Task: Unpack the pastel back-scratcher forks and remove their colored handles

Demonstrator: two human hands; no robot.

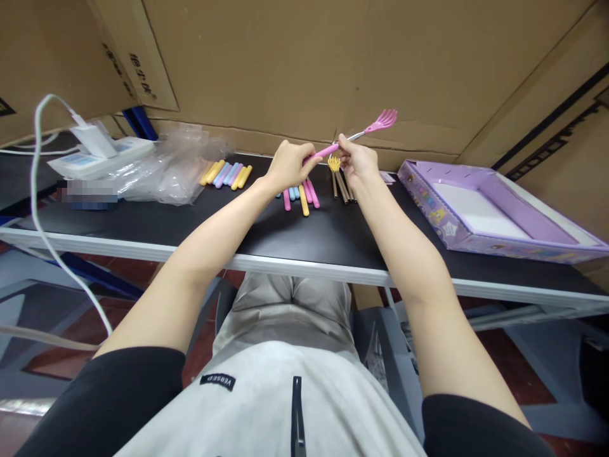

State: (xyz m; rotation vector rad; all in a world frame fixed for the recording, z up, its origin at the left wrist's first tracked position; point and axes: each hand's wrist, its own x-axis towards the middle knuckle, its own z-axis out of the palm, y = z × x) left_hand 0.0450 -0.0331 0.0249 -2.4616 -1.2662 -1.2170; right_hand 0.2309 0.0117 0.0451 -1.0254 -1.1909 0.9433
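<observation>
Both hands are raised above the middle of the black table [333, 238]. A pink back scratcher [326, 152] slants up to the right between them, its claw-shaped head and short metal rod beyond my right hand. My left hand [289, 166] is closed around the lower end of its pink handle. Thumb and fingers of my right hand [360, 164] pinch it where handle meets rod. Just below my right hand lie several brown rods, with a yellow claw head [334, 164] among them. Beneath my left hand are loose handles, including a yellow handle [303, 200], pink ones and blue ones.
A row of yellow, blue and purple handles [228, 174] lies left of centre beside crumpled clear plastic bags [166, 168]. Far left is a white power strip [102, 155] with a plug and cable [35, 171]. An open purple box [457, 236] stands right. Cardboard [295, 63] walls the back.
</observation>
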